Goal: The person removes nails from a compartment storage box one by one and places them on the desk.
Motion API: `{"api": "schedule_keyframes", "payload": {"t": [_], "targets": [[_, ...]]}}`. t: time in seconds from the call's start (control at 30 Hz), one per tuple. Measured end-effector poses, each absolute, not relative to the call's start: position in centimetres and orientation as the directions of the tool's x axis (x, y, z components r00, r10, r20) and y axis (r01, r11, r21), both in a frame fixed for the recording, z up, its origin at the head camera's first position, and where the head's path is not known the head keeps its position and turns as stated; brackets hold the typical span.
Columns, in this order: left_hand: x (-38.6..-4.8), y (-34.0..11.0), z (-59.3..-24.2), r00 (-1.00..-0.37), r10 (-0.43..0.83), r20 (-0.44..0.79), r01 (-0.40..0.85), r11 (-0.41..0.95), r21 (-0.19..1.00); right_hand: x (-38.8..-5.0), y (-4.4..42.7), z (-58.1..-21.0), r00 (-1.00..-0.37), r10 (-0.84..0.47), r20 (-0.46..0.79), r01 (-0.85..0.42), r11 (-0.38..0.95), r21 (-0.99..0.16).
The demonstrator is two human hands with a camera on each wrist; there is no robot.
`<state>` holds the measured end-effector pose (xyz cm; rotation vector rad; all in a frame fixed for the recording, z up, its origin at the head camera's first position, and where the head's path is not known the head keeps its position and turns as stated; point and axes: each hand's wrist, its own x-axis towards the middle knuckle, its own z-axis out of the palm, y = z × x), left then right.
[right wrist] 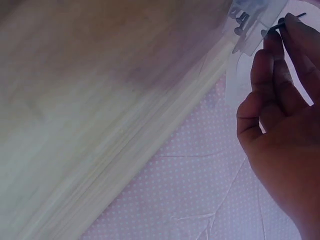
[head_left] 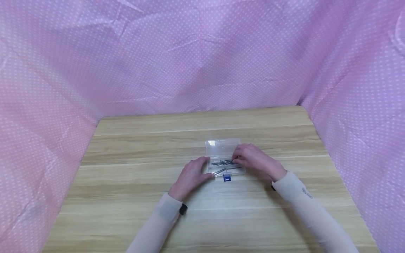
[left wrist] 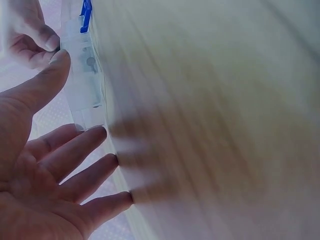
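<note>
A clear plastic box [head_left: 242, 171] with a blue latch [head_left: 227, 177] lies on the table, its lid [head_left: 223, 147] folded back. Several grey nails [head_left: 219, 172] lie inside it, some with flat heads [right wrist: 239, 31] showing through the wall. At its left end my left hand [head_left: 191, 175] holds the box, thumb by the front edge and fingers by the left side. Over the right part of the box, my right hand [head_left: 254, 158] pinches a thin dark nail [right wrist: 295, 19] between thumb and fingertips. Part of that nail is hidden by the fingers.
The box rests on a wood-grain table [head_left: 142, 151], about its middle. Pink dotted cloth [head_left: 202, 63] hangs behind the table and along both sides. Each wrist has a dark strap or device by the cuff, such as the left one [head_left: 183, 209].
</note>
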<state>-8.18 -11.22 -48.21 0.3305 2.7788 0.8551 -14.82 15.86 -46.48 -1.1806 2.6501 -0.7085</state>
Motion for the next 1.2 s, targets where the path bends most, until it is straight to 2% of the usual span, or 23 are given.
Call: {"api": "schedule_keyframes", "payload": {"t": [0.17, 0.63, 0.9, 1.2], "targets": [[-8.1, -11.3, -48.4, -0.954, 0.269, -0.134, 0.144, 0.802, 0.580, -14.4, 16.0, -46.4, -0.686, -0.723, 0.085, -0.655, 0.563, -0.504], [-8.1, -11.2, -48.4, -0.949, 0.305, -0.077, 0.204, 0.783, 0.588, -13.6, 17.4, -46.6, -0.734, -0.652, 0.192, -0.660, 0.616, -0.430], [-8.1, -11.1, -48.5, -0.949, 0.303, -0.084, 0.197, 0.782, 0.592, -13.6, 18.6, -46.8, -0.718, -0.626, 0.305, -0.694, 0.610, -0.382], [-8.0, -11.3, -48.5, -0.951, 0.293, -0.097, 0.182, 0.785, 0.592, -13.4, 19.9, -47.1, -0.772, -0.576, 0.268, -0.633, 0.659, -0.406]]}}
